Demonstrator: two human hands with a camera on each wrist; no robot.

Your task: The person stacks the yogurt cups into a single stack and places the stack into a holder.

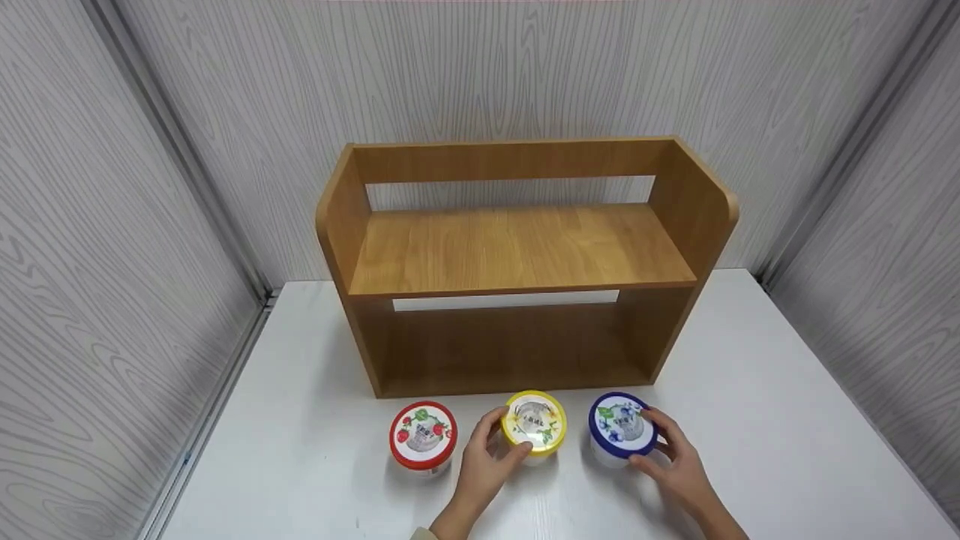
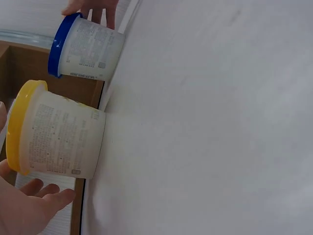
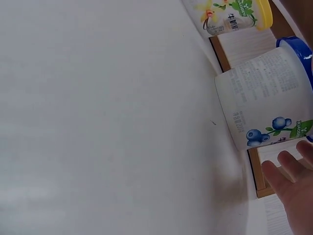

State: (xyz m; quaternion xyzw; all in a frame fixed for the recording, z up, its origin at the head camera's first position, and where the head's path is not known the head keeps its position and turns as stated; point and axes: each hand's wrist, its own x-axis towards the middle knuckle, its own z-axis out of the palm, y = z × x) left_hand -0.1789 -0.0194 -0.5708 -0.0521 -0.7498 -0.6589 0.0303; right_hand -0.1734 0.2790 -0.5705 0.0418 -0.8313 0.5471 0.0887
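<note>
Three white tubs with fruit- and flower-printed lids stand in a row on the white table. In the head view, my left hand (image 1: pixel 486 459) pinches the yellow-lidded tub (image 1: pixel 534 422) at its lid, thumb at the near edge and a finger on the left side. The blue-lidded tub (image 1: pixel 622 424) is held by my right hand (image 1: pixel 679 463), thumb and finger on its lid's right side. In the right wrist view, blueberries show on that tub's wall (image 3: pixel 266 98), and the lower fingers (image 3: pixel 291 166) spread beside it. The red-lidded tub (image 1: pixel 423 436) stands untouched on the left.
Behind the tubs stands a brown two-level wooden shelf (image 1: pixel 525 251) with raised side panels. The table (image 1: pixel 300 465) runs out on both sides of it. Wood-grain patterned white walls (image 1: pixel 480 67) enclose the back, left and right.
</note>
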